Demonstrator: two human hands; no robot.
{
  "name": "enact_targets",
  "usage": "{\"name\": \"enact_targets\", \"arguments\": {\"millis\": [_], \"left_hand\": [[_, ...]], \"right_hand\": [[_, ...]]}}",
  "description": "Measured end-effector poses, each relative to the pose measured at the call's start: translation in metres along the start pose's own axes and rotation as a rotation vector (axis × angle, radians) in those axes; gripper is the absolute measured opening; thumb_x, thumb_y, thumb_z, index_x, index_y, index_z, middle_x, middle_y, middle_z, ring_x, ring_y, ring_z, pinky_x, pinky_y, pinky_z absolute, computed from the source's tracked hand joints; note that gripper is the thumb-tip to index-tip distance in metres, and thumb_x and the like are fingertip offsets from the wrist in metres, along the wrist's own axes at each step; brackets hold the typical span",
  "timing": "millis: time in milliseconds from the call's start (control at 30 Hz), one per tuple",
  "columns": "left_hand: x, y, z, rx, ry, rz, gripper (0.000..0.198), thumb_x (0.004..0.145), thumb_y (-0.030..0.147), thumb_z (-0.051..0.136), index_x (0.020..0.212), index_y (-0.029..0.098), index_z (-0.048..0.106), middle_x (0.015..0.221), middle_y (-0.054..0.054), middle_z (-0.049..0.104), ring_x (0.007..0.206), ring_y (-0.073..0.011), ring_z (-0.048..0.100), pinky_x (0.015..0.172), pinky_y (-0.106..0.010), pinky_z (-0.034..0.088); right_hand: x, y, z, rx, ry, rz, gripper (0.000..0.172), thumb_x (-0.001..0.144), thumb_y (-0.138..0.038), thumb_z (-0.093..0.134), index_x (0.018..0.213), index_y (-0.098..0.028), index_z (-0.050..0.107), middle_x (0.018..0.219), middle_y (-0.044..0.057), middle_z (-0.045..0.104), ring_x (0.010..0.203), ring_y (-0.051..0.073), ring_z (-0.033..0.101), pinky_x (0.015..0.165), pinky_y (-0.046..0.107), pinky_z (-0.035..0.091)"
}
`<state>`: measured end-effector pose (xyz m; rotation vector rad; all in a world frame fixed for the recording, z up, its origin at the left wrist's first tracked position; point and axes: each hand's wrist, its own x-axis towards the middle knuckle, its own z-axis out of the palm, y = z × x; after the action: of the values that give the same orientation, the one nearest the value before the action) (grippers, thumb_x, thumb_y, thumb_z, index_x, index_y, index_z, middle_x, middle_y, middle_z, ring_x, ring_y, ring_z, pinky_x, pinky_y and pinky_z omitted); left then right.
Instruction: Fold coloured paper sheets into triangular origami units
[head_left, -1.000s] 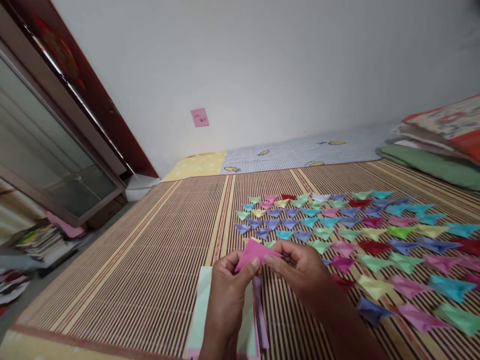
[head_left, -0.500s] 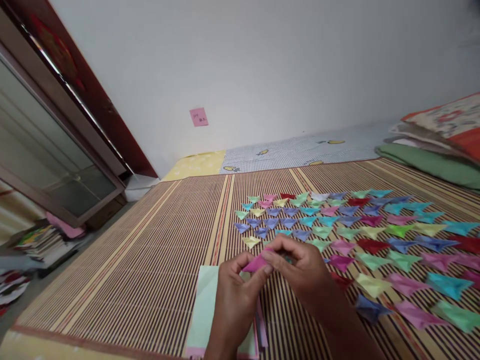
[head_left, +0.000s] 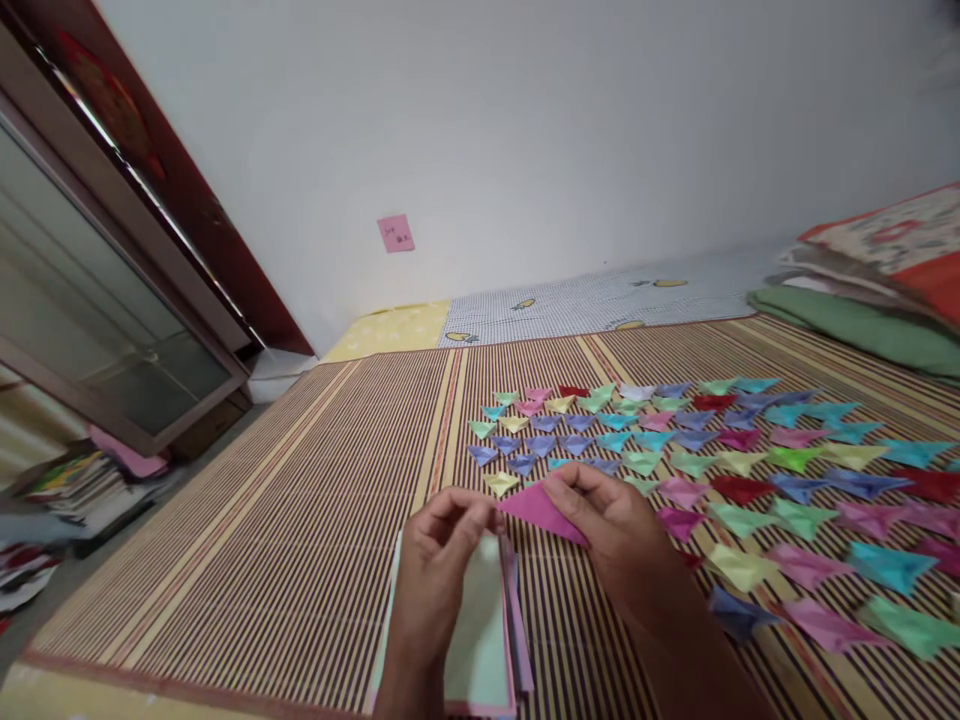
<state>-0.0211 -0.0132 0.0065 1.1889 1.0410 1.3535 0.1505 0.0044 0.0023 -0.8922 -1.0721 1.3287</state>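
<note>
A magenta sheet of paper [head_left: 546,512], folded into a triangle, is held up above the striped mat. My right hand [head_left: 611,525] pinches it near its upper right, thumb in front. The fingertips of my left hand [head_left: 439,565] close on the paper's left corner. Under my left forearm lies a stack of coloured paper [head_left: 480,640], a pale green sheet on top and pink and purple edges showing at the right. Folded paper pieces [head_left: 742,565] in many colours spread in rows to the right and behind my hands.
The striped mat [head_left: 300,500] covers the bed. Folded bedding [head_left: 832,325] and a cushion [head_left: 900,240] sit at the far right. A pink note [head_left: 395,233] is stuck on the white wall. Books [head_left: 71,480] are stacked low at the left.
My left hand has moved left, from gripping the magenta paper's body to its left corner. More of the folded triangle now shows between my hands.
</note>
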Motion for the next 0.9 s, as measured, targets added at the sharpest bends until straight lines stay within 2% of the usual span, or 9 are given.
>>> {"name": "enact_targets", "arguments": {"millis": [133, 267, 467, 700, 800, 900], "left_hand": [[-0.002, -0.001, 0.011, -0.056, -0.044, 0.011, 0.020, 0.077, 0.026, 0.086, 0.090, 0.018, 0.074, 0.084, -0.003, 0.070, 0.082, -0.0176, 0.063, 0.077, -0.027, 0.050], [-0.003, -0.001, 0.018, -0.045, -0.002, 0.043, 0.016, 0.079, 0.027, 0.084, 0.087, 0.017, 0.075, 0.082, -0.003, 0.069, 0.079, -0.0167, 0.062, 0.076, -0.026, 0.051], [-0.004, -0.001, 0.018, -0.040, 0.002, 0.072, 0.017, 0.079, 0.029, 0.085, 0.087, 0.018, 0.075, 0.080, -0.003, 0.069, 0.078, -0.0168, 0.063, 0.076, -0.026, 0.052], [-0.004, 0.001, 0.020, -0.040, -0.023, 0.073, 0.014, 0.085, 0.030, 0.079, 0.088, 0.018, 0.073, 0.079, -0.002, 0.069, 0.075, -0.0161, 0.063, 0.074, -0.026, 0.052], [-0.006, 0.002, 0.023, 0.027, -0.004, 0.106, 0.012, 0.091, 0.030, 0.071, 0.094, 0.019, 0.073, 0.085, -0.004, 0.071, 0.077, -0.0170, 0.064, 0.074, -0.026, 0.051], [-0.009, -0.002, 0.028, 0.183, 0.081, 0.159, 0.011, 0.093, 0.026, 0.067, 0.100, 0.020, 0.073, 0.095, -0.006, 0.073, 0.083, -0.0192, 0.065, 0.077, -0.028, 0.051]], "right_hand": [[0.001, 0.012, 0.009, 0.125, -0.012, 0.051, 0.031, 0.088, -0.050, 0.073, 0.080, -0.020, 0.068, 0.072, 0.000, 0.064, 0.067, 0.016, 0.059, 0.066, 0.028, 0.049], [0.001, 0.018, 0.012, 0.131, 0.003, 0.078, 0.031, 0.089, -0.053, 0.070, 0.081, -0.023, 0.068, 0.074, 0.000, 0.066, 0.067, 0.017, 0.061, 0.069, 0.030, 0.052], [0.001, 0.020, 0.020, 0.246, -0.044, 0.093, 0.033, 0.087, -0.056, 0.071, 0.080, -0.024, 0.067, 0.073, 0.000, 0.066, 0.066, 0.018, 0.062, 0.066, 0.031, 0.053], [0.000, 0.013, 0.022, 0.162, -0.005, 0.125, 0.038, 0.082, -0.061, 0.073, 0.083, -0.023, 0.069, 0.076, 0.003, 0.072, 0.070, 0.020, 0.067, 0.068, 0.031, 0.057], [-0.001, 0.012, 0.023, 0.199, 0.005, 0.120, 0.035, 0.084, -0.058, 0.073, 0.085, -0.023, 0.069, 0.077, 0.004, 0.073, 0.071, 0.021, 0.068, 0.069, 0.033, 0.058], [-0.002, 0.015, 0.026, 0.198, 0.024, 0.074, 0.033, 0.086, -0.055, 0.072, 0.082, -0.022, 0.069, 0.075, 0.002, 0.070, 0.069, 0.020, 0.066, 0.065, 0.030, 0.054]]}}
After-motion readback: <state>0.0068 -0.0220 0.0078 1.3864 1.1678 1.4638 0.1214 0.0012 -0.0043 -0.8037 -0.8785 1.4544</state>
